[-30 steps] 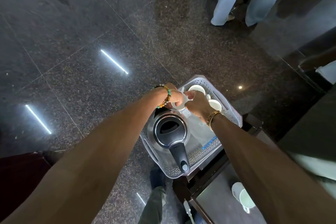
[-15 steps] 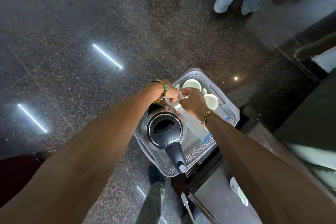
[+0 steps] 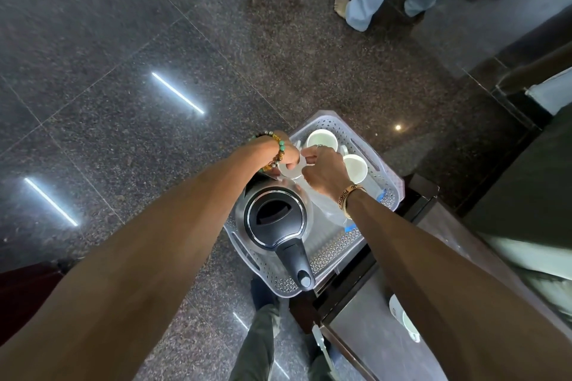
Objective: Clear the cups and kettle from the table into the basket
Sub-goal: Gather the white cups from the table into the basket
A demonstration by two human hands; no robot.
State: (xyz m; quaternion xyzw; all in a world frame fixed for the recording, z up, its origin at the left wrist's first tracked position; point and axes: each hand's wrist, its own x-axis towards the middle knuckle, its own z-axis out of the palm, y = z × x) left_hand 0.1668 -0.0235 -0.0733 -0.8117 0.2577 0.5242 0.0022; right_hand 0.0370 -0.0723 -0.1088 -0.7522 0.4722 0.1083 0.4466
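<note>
Both hands — left hand (image 3: 286, 156), right hand (image 3: 323, 172) — held a white cup (image 3: 291, 169) above the basket (image 3: 387, 176); best lowered gently at the kettle's (image 3: 274, 219) twelve o'clock.

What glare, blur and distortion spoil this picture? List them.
Head view: ceiling-light streaks glare on the polished dark granite floor; wide-angle stretch swells both forearms toward the corners; the white ceramic cup between the hands is washed out; the black-lidded steel kettle stays sharp.

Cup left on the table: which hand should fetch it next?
Right, probably. The cup on the table lies beside the right forearm, while the left hand would have to cross the kettle. Both hands, right hand included, now hold another cup.
</note>
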